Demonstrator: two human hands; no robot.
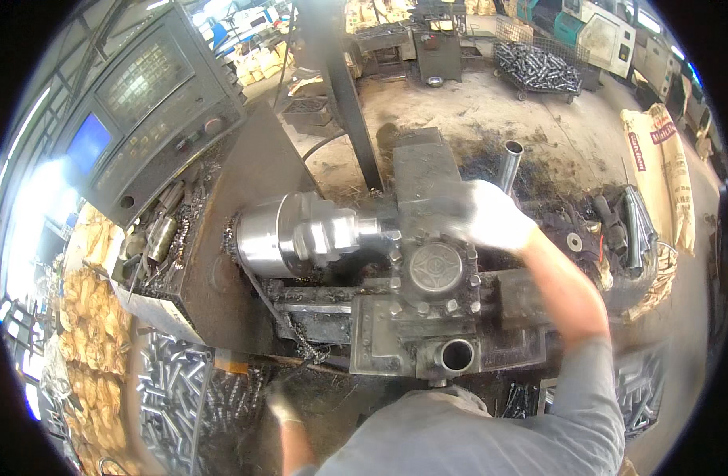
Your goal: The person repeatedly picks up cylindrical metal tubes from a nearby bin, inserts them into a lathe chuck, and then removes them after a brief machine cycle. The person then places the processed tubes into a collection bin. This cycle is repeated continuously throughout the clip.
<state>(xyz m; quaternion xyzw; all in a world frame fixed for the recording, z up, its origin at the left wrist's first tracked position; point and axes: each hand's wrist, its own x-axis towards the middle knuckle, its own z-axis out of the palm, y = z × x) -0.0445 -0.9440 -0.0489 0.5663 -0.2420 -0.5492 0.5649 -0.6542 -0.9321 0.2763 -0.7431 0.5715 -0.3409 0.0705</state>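
Note:
My right hand (497, 222), in a white glove, reaches over the top of the dark tool post (435, 268) of a lathe. Its fingers are smeared and partly lost against the dark metal, so their grip is unclear. To their left, a shiny chuck (261, 236) with blurred jaws (324, 230) faces the tool post, and a short bright metal piece (369, 226) sticks out of it. Low in the view, my left hand (282, 406), also gloved, hangs beside the machine's front. Motion blurs it, and no held thing can be made out.
A control panel (150, 103) with a blue screen stands at the left. Boxes of metal tubes (170, 389) lie below it. An upright pipe (510, 165) rises behind my right hand. Sacks (657, 170) stand at the right; a wire cart (538, 70) of metal parts is farther back.

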